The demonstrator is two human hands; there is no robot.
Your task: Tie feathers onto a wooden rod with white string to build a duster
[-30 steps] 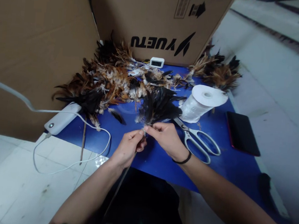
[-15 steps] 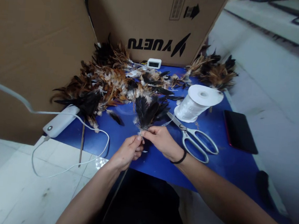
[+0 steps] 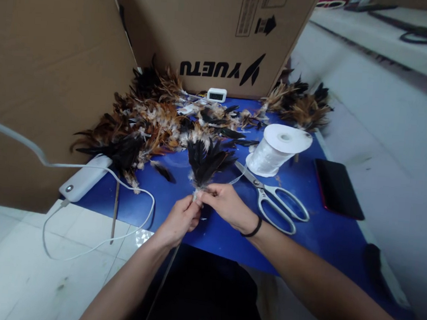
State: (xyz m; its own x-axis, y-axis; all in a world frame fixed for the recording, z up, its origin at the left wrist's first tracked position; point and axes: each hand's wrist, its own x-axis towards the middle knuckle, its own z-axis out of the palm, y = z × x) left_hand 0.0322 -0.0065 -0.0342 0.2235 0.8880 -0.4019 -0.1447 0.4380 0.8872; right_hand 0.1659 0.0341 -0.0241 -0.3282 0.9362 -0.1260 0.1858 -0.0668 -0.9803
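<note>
A fanned bunch of black feathers point(image 3: 206, 162) stands upright in front of me, its pale fluffy base pinched between my hands. My left hand point(image 3: 179, 220) is closed around the lower end of the bunch, and a thin stick point(image 3: 163, 282) runs down from it towards my lap. Thumb and fingers of my right hand point(image 3: 229, 205) close on the feather base, touching the left fingertips. White ribbon point(image 3: 240, 176) stretches from a large spool point(image 3: 269, 157) to behind the right hand. Scissors point(image 3: 270, 195) lie beside that hand, blades slightly apart. My fingers hide the binding point.
Brown and black feathers point(image 3: 143, 117) are heaped at the back left, with another pile point(image 3: 302, 105) at the back right. A cardboard box point(image 3: 209, 26) stands behind a small digital clock point(image 3: 216, 95). A power bank point(image 3: 85, 177) with its cable lies left, a phone point(image 3: 339, 188) right.
The whole view has shifted slightly. Both hands still grip the feather base together, with small finger movements, and the black feathers are turned a little differently. The spool and scissors stay in place.
</note>
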